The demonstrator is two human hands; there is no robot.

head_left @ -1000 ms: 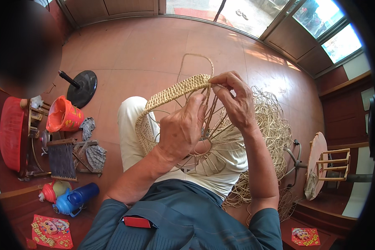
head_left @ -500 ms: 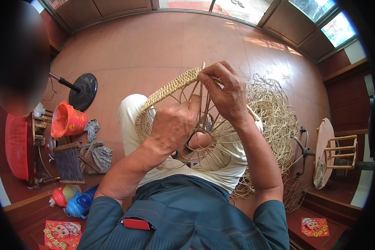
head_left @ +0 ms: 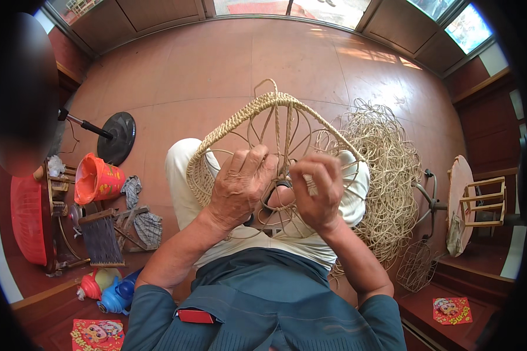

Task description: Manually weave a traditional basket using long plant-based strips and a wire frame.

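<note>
A woven cord piece [head_left: 234, 120], with a thick braided rim and thin strands stretched across its open middle, rests over my lap. A loose loop of cord [head_left: 268, 81] stands up from its far rim. My left hand [head_left: 240, 187] is closed over the strands near the middle, fingers curled; a cord appears pinched in it. Beside it, my right hand [head_left: 317, 193] is curled shut just right of the centre and slightly blurred. Whatever lies inside its fingers is hidden.
A big tangled heap of cord [head_left: 386, 175] lies on the floor at right, near a round stool [head_left: 458, 205]. To the left are a black round stand base [head_left: 117, 137], an orange bucket [head_left: 96, 180], a small folding stool [head_left: 102, 237] and a blue flask [head_left: 116, 294].
My right hand has left the far rim and come down toward my body. My left hand has shifted slightly down and left. A cord loop now rises above the far rim.
</note>
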